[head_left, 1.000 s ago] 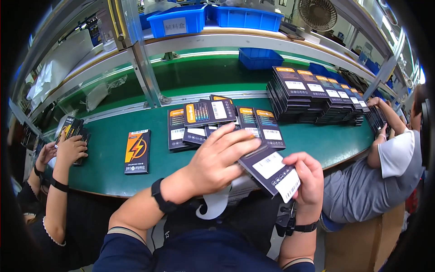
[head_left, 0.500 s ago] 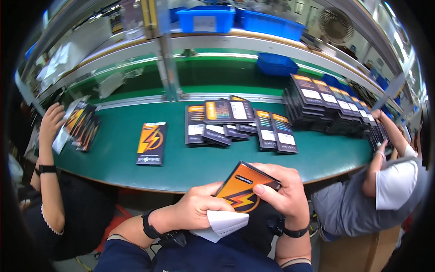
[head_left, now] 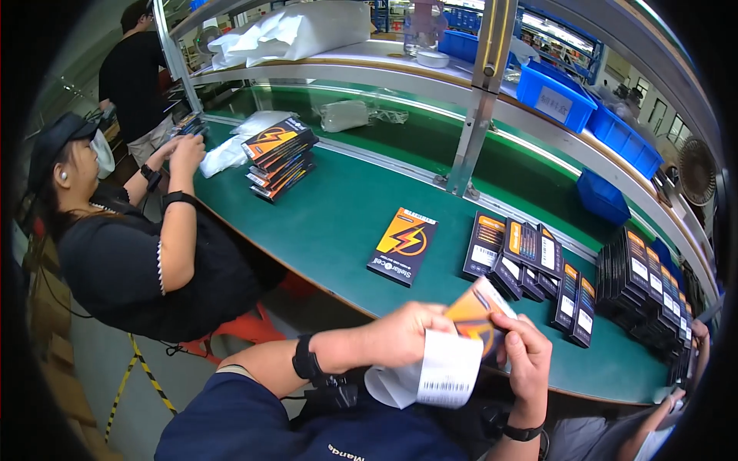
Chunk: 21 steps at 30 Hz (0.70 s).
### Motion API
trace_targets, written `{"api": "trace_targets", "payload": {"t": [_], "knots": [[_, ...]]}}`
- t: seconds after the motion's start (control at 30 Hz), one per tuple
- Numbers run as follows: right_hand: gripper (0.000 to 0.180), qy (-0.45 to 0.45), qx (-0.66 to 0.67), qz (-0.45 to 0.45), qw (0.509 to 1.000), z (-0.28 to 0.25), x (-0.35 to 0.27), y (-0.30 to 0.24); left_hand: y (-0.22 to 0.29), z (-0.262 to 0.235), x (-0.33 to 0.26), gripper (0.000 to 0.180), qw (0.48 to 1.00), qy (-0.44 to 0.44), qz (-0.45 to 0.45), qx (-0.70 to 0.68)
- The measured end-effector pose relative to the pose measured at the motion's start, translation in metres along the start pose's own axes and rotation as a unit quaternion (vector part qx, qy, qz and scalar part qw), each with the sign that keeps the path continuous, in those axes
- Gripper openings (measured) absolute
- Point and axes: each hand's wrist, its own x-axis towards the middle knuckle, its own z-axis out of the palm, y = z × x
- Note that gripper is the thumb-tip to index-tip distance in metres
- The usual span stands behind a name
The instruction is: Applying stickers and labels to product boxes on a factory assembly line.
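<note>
In front of me, over the table's near edge, is a flat orange and black box (head_left: 470, 311) with a lightning bolt on it. My right hand (head_left: 526, 349) is closed on its right side, thumb and fingers around the edge. My left hand (head_left: 396, 336) is closed at the box's left side and grips a white strip of barcode labels (head_left: 450, 373), which hangs down and curls at its lower left. Whether the left fingers also touch the box is hidden. Beyond them, a similar box (head_left: 403, 244) lies face up on the green table (head_left: 338, 223).
Several black boxes (head_left: 530, 253) lie in a loose pile, with taller stacks (head_left: 642, 284) at the right. Another stack (head_left: 278, 157) stands far left, near a seated co-worker (head_left: 138, 223). A metal post (head_left: 477, 115) rises behind; blue bins (head_left: 557, 96) sit on the shelf. Another person's hand (head_left: 698, 338) is at far right.
The view has swung left, bringing the left co-worker into sight. The label strip, folded before, now hangs open with its barcode showing. The box has been turned in my hands.
</note>
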Motion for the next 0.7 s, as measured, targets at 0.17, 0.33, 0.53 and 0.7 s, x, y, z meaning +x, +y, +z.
{"api": "trace_targets", "payload": {"t": [0.17, 0.33, 0.53, 0.7], "knots": [[0.021, 0.072, 0.039, 0.112, 0.990, 0.001, -0.005, 0.016, -0.025, -0.074, 0.020, 0.007, 0.983, 0.173, 0.031, 0.060], [0.012, 0.049, -0.071, 0.112, 0.990, 0.005, -0.010, 0.023, -0.054, -0.123, 0.037, 0.013, 0.908, 0.294, -0.006, 0.297], [0.015, 0.061, -0.058, 0.097, 0.992, 0.009, -0.004, 0.020, -0.047, -0.097, 0.028, 0.019, 0.842, 0.293, 0.074, 0.447], [0.048, 0.030, 0.074, 0.038, 0.996, 0.040, 0.009, 0.016, -0.023, -0.042, 0.016, 0.020, 0.849, 0.219, 0.170, 0.451]]}}
